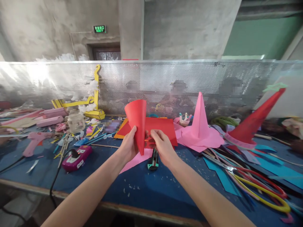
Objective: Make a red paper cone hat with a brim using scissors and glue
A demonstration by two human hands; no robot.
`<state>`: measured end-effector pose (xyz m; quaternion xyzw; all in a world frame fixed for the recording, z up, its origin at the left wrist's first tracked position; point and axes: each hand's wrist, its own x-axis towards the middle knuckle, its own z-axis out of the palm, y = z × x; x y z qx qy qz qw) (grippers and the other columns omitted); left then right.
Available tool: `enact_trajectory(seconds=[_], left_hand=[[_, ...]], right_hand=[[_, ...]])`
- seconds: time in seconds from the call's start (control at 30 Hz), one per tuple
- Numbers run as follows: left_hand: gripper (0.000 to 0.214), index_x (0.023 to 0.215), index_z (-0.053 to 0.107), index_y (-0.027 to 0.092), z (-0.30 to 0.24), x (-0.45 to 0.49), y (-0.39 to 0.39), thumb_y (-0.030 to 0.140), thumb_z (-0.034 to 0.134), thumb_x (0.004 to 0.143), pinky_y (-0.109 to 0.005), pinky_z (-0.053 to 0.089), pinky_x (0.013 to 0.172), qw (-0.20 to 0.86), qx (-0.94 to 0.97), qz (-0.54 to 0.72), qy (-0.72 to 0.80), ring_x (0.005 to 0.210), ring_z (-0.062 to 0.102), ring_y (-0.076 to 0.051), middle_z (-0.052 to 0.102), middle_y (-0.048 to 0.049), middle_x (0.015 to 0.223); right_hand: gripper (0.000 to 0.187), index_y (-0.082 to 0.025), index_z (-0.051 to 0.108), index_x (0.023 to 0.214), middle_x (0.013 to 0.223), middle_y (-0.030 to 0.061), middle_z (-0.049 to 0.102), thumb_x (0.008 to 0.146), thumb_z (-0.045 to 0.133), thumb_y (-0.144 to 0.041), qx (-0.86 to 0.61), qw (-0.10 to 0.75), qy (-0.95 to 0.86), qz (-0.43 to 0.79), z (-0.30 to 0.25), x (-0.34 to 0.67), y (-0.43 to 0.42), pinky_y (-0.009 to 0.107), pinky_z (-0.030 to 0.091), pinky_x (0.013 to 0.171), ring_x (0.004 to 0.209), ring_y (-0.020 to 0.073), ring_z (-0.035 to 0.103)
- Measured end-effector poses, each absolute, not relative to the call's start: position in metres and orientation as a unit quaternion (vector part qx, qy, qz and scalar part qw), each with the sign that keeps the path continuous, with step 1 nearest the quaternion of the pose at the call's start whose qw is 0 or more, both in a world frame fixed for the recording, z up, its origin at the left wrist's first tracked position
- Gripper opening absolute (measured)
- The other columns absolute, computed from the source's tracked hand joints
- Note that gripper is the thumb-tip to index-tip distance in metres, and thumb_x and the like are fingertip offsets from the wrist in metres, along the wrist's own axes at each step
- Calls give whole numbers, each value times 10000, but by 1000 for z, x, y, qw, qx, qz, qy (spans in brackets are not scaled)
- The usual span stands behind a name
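Note:
Both my hands hold a red paper cone (138, 123) above the blue table (146, 189), its wide mouth up and its tip pointing down. My left hand (129, 144) wraps the cone's left side with thumb and fingers closed on it. My right hand (160, 145) pinches the cone's lower right edge. Behind the cone lies a flat red sheet (163, 126). A pink sheet (136, 159) and a green-black utility knife (153, 160) rest under my hands.
A pink cone hat (200, 124) and a red cone hat (254, 121) stand at the right. Scissors and coloured tubes (251, 179) lie near the right edge. A pink glue gun (34, 142), a purple device (77, 157) and scraps fill the left. A perforated metal screen (213, 82) backs the table.

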<state>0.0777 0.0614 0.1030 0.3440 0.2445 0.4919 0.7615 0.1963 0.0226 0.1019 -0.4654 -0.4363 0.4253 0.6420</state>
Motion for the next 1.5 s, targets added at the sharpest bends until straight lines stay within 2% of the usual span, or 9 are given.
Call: enact_trajectory(seconds=[0.17, 0.3, 0.43, 0.6, 0.7, 0.83, 1.1, 1.4, 1.5], left_hand=[[254, 989, 516, 165, 100, 75, 56, 407, 542, 917, -334, 577, 638, 730, 412, 492, 235, 663, 667, -162, 673, -67, 887], [336, 973, 356, 225, 87, 68, 51, 504, 527, 898, -308, 548, 550, 616, 585, 455, 266, 530, 620, -142, 622, 25, 671], [366, 897, 327, 229, 77, 65, 50, 545, 512, 886, -203, 420, 405, 567, 641, 435, 281, 384, 493, -100, 548, 70, 497], [338, 894, 353, 232, 79, 67, 47, 529, 513, 887, -160, 349, 370, 600, 630, 420, 257, 365, 423, -67, 487, 102, 487], [363, 906, 378, 226, 83, 65, 45, 556, 524, 867, -162, 333, 363, 636, 605, 405, 256, 401, 443, -66, 519, 76, 583], [422, 874, 474, 177, 86, 54, 49, 598, 493, 868, -168, 291, 343, 668, 611, 334, 264, 352, 377, -59, 502, 52, 504], [605, 751, 589, 117, 88, 29, 72, 661, 369, 899, -164, 278, 322, 693, 642, 166, 283, 319, 360, -61, 446, 20, 409], [580, 1004, 591, 143, 79, 28, 74, 686, 532, 807, -179, 315, 308, 820, 542, 42, 179, 390, 384, -56, 569, -1, 706], [617, 934, 610, 128, 77, 23, 75, 717, 570, 755, -170, 275, 273, 821, 549, 25, 156, 366, 373, -50, 549, 0, 680]], right_hand=[[258, -204, 581, 940, 868, 9, 582, 791, 634, -408, -486, 655, -500, 291, 104, 212, 14, 291, 476, 668, 767, 154, 578], [326, -210, 556, 1036, 981, 28, 530, 783, 667, -384, -487, 681, -520, 172, 125, 232, 20, 325, 502, 695, 782, 153, 550], [282, -230, 584, 1096, 1128, 64, 515, 823, 651, -257, -460, 574, -677, -23, 143, 236, 14, 336, 509, 738, 875, 175, 534], [134, -235, 623, 989, 960, 45, 605, 859, 633, -202, -440, 455, -766, -114, 140, 230, 12, 431, 472, 897, 952, 221, 554], [133, -216, 609, 1007, 989, 62, 583, 876, 593, -232, -459, 551, -689, -100, 133, 237, 20, 386, 513, 797, 895, 201, 579], [518, -206, 536, 1212, 1209, 115, 558, 762, 715, -389, -504, 642, -571, -89, 136, 263, 33, 463, 477, 900, 1105, 273, 535], [270, -196, 710, 765, 792, 23, 706, 652, 814, -418, -486, 512, -644, 294, 159, 310, 32, 388, 520, 814, 779, 195, 654], [223, -269, 738, 793, 816, 32, 723, 662, 810, -434, -420, 527, -678, 295, 138, 336, 34, 375, 518, 812, 822, 230, 662], [218, -273, 742, 804, 876, 47, 735, 668, 811, -429, -435, 509, -676, 306, 138, 338, 29, 370, 524, 845, 881, 246, 668]])
